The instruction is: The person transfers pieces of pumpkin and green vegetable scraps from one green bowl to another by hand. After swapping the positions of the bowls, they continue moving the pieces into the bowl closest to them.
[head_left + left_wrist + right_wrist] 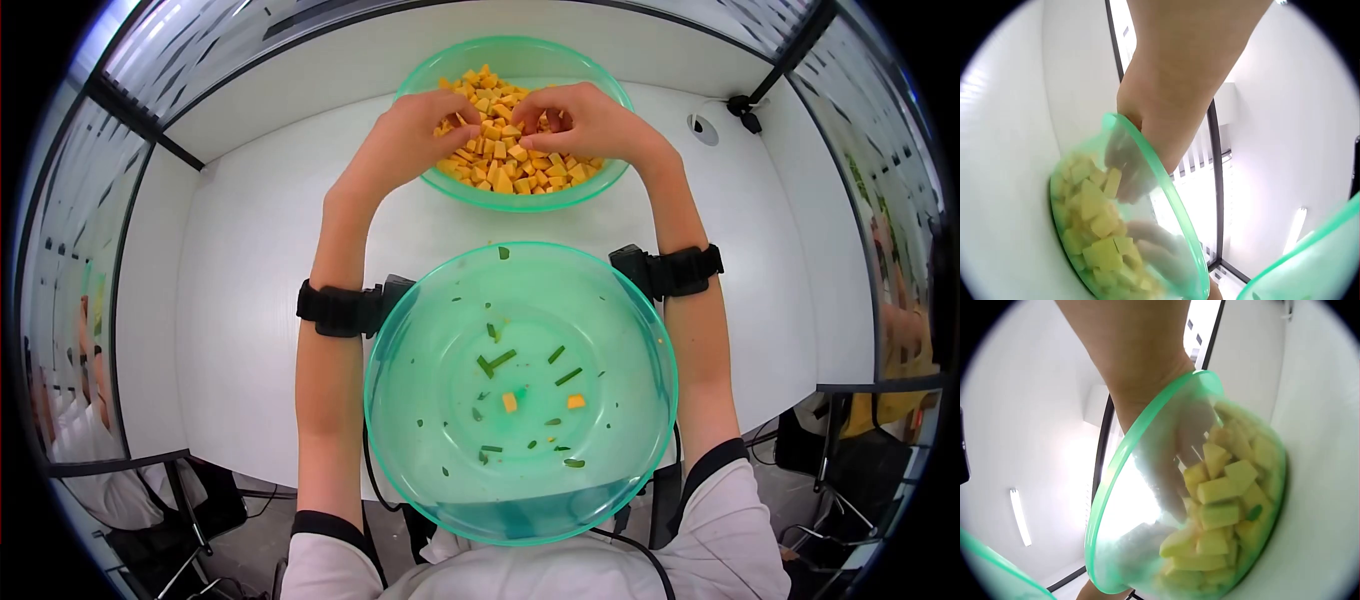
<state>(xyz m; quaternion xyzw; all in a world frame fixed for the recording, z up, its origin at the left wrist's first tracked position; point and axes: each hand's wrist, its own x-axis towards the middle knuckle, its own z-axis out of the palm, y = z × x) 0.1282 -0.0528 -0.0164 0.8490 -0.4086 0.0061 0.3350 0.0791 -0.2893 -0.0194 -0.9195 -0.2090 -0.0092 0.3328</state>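
Observation:
A green bowl [520, 60] full of orange cubes [510, 165] stands at the far side of the white table. Both my hands reach into it. My left hand [455, 122] curls its fingers onto cubes at the bowl's left. My right hand [550, 115] does the same at the centre right, close beside it. Through the bowl wall [1166, 187], the left wrist view shows my left fingers [1125, 178] pinching a cube among the cubes [1094, 212]. In the right wrist view, my right hand [1172, 456] digs into the cubes [1222, 487].
A second, larger green bowl [430, 330] sits near my body, holding green scraps [497, 360] and two orange cubes [510, 402]. Black camera straps [340, 308] wrap both wrists. The white table [250, 250] has a cable port [703, 128] at far right. Chairs stand beside the near edge.

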